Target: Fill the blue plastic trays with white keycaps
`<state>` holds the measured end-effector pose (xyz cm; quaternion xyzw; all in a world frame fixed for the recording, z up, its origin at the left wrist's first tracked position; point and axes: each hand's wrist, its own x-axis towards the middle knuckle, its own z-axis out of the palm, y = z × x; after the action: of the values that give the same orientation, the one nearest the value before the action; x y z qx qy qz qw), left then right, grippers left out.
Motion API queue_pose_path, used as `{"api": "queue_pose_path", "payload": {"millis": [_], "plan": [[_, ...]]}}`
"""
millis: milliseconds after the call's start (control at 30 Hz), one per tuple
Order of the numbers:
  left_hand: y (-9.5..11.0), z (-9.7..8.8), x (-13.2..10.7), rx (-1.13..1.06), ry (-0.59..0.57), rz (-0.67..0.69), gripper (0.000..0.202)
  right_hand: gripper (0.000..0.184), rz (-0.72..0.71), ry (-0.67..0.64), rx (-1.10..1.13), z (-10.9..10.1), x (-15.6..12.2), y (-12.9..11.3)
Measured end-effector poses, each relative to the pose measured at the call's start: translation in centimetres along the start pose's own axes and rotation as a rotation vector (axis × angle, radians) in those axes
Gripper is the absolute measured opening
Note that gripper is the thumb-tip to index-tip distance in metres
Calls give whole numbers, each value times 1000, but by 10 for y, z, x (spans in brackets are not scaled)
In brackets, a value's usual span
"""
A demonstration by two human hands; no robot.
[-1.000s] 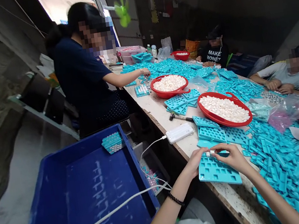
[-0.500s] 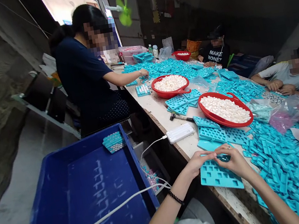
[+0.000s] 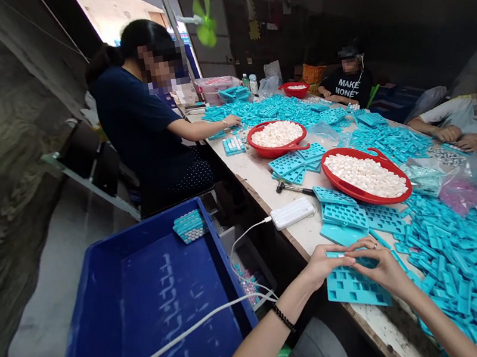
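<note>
My left hand [image 3: 328, 263] and my right hand [image 3: 379, 263] meet fingertip to fingertip over a turquoise plate with rows of square holes [image 3: 356, 291] near the table edge. A bit of turquoise plastic [image 3: 334, 254] shows between the fingers of my left hand, which is closed on it. My right hand is pinched, thumb and fingers reaching to the left fingertips. What lies in that pinch is too small and too covered to make out. Behind my hands lie a smooth turquoise plate [image 3: 342, 234] and a stack of holed plates [image 3: 344, 215].
Red baskets of white pieces [image 3: 365, 175] [image 3: 277, 134] stand beyond. A hammer [image 3: 291, 187] and a white power bank [image 3: 292, 213] with a cable lie leftward. Loose turquoise pieces [image 3: 465, 269] heap at right. A blue crate [image 3: 151, 313] sits left. Other people work around the table.
My fingers have shifted slightly over the holed plate; the right thumb and fingers now stretch further toward the left fingertips. The whole view has moved a little, with things sitting slightly further right.
</note>
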<state>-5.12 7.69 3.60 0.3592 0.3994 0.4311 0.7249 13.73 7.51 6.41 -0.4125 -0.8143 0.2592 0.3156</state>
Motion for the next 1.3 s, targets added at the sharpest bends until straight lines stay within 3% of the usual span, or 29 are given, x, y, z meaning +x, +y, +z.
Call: {"api": "queue_pose_path", "payload": {"millis": [300, 567, 733, 833, 933, 1100, 1300], "plan": [[0, 4, 1, 39, 68, 3, 42, 17, -18, 80, 31, 10, -9, 12], [-1, 5, 2, 76, 63, 44, 34, 18, -138, 2, -18, 4, -5, 19], [0, 3, 7, 172, 16, 26, 36, 21, -36, -15, -10, 5, -12, 19], [2, 3, 10, 255, -6, 12, 38, 24, 17, 59, -28, 9, -20, 16], [7, 3, 12, 339, -73, 6, 35, 25, 36, 149, -28, 13, -27, 16], [24, -4, 20, 503, -267, -18, 24, 25, 95, 167, 22, 22, -34, 18], [39, -11, 34, 679, -375, -96, 23, 32, 138, 236, 90, 31, -34, 19]]}}
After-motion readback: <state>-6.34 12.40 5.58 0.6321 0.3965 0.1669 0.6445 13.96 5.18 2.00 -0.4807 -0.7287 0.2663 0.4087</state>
